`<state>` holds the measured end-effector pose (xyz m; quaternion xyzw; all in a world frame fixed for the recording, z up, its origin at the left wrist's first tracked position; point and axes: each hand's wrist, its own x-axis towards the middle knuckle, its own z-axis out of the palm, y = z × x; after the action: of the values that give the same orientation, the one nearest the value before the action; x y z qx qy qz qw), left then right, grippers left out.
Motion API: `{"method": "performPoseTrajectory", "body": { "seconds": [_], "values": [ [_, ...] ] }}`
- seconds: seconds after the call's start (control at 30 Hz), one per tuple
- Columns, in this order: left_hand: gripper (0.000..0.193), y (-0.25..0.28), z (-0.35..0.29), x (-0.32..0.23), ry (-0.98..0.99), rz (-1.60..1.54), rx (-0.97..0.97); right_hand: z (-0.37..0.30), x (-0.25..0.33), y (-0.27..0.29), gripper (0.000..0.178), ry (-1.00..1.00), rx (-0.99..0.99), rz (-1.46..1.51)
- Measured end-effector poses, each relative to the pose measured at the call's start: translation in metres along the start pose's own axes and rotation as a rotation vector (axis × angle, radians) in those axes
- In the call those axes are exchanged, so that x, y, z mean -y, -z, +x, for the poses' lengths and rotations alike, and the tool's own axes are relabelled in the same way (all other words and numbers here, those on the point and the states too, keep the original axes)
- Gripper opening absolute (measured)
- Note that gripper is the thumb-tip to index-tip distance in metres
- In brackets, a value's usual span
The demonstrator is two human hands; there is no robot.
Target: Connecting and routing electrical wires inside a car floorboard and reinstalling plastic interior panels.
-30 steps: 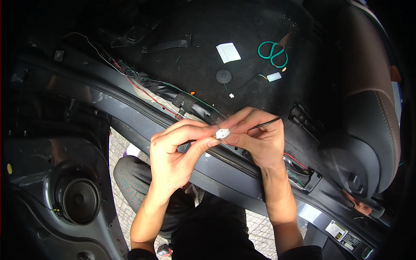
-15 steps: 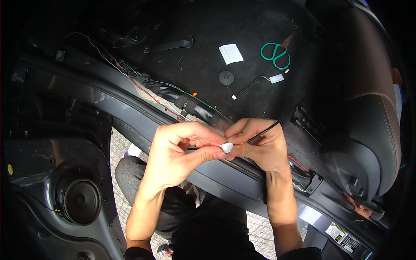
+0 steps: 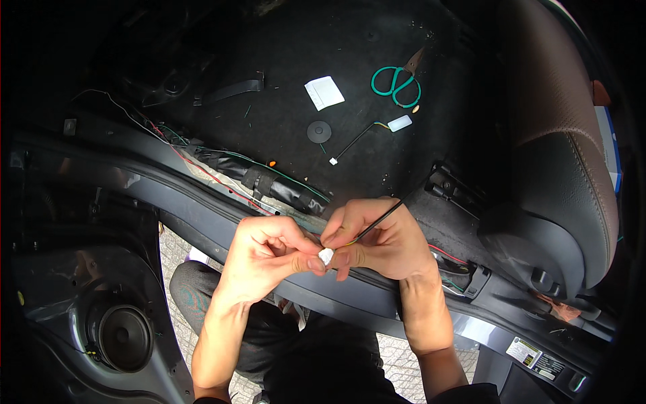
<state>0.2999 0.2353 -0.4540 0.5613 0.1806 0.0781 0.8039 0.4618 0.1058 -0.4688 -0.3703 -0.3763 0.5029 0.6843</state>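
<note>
Between my hands is a small white plug connector (image 3: 326,256) with a black cable (image 3: 385,219) leading off it to the upper right. My left hand (image 3: 266,259) pinches the connector between thumb and fingers. From the other side, my right hand (image 3: 378,239) is closed on the wires where they meet the connector, thumb and forefinger almost touching the left fingertips. A bit of thin yellow wire shows there beside the black sheath. The fingers cover part of the connector.
On the dark car floor lie green-handled scissors (image 3: 397,86), a white paper square (image 3: 324,93), a black disc (image 3: 319,132) and a short cable with a white connector (image 3: 400,123). Loose wires (image 3: 215,176) follow the door sill. A seat (image 3: 562,155) stands right; a door speaker (image 3: 126,338) is left.
The floor and its things have shifted left in the view. Both hands sit lower and further left, somewhat closer to me. They keep their grip on the connector and its wires.
</note>
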Motion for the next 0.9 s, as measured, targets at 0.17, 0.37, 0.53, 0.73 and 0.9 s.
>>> {"method": "performPoseTrajectory", "body": {
  "seconds": [0.17, 0.37, 0.53, 0.73, 0.9],
  "values": [
    [0.011, 0.004, 0.002, 0.003, -0.215, 0.036, -0.119, 0.003, -0.001, -0.004, 0.019, -0.154, -0.073, 0.164],
    [0.017, -0.005, 0.003, -0.027, -0.366, 0.638, -0.151, 0.004, 0.002, -0.003, 0.026, -0.337, -0.100, 0.067],
    [0.019, -0.009, 0.000, -0.033, -0.236, 0.502, -0.188, 0.005, 0.000, -0.007, 0.024, -0.348, -0.096, -0.027],
    [0.018, -0.001, 0.004, -0.029, 0.013, 0.165, -0.128, 0.005, 0.004, -0.011, 0.022, -0.212, -0.160, -0.268],
    [0.012, -0.009, 0.011, -0.017, -0.075, 0.063, -0.176, 0.005, -0.005, -0.009, 0.022, -0.064, -0.184, -0.375]
  ]
}}
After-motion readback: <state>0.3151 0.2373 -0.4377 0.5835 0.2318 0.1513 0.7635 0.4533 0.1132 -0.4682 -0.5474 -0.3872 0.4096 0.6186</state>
